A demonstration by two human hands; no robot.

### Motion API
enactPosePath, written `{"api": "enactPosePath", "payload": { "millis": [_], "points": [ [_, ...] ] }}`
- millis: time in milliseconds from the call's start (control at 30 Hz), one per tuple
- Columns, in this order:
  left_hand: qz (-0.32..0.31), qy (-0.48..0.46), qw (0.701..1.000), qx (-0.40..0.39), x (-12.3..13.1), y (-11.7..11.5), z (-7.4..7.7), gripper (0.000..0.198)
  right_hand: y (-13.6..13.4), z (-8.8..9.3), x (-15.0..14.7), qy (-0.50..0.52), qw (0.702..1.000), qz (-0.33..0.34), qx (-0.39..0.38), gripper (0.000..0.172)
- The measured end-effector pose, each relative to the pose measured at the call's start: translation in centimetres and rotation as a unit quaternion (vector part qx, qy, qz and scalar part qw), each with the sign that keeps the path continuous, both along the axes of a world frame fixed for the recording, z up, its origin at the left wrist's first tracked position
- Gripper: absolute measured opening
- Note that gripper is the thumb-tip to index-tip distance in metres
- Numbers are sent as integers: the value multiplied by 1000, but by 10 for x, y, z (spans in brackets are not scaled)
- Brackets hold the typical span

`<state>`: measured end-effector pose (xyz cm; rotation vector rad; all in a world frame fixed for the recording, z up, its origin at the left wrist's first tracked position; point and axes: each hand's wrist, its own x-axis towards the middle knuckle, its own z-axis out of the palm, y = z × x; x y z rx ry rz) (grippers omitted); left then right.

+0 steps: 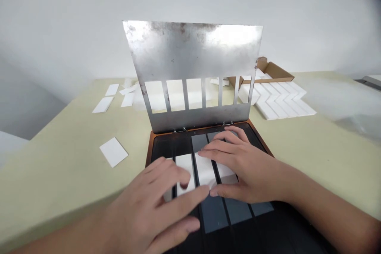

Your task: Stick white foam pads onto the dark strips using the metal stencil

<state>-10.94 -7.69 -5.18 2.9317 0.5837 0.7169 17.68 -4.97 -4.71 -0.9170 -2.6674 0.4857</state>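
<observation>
Metal plate hinged at the far edge of a black bed on the counter; plate stands open, six windows cut through it, not yet folded down. White cards sit in a row across the bed's middle, at least four visible; any further right are hidden by the hand. Grey strips show beyond and below part of the row.

Right hand: fingers spread over the row, thumb and fingertips at opposite ends of the third visible card; firmness of contact cannot be told. Left hand: fingers apart, index tip at that card's near edge, nothing pinched.

Judged state: row mostly laid, alignment in hand. Unused: a loose card toward the counter's left edge, rows of cards before a cardboard box near the far right corner.
</observation>
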Motion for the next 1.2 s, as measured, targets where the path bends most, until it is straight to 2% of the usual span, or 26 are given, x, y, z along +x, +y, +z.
{"api": "enactPosePath", "payload": {
  "millis": [133,1200],
  "points": [
    [-52,32,998,-9,4,-1,4,26,0,0,0,-16,1000,8,10,63],
    [-61,31,997,-27,9,1,3,28,-4,-1,1,-21,999,9,41,58]
  ]
}}
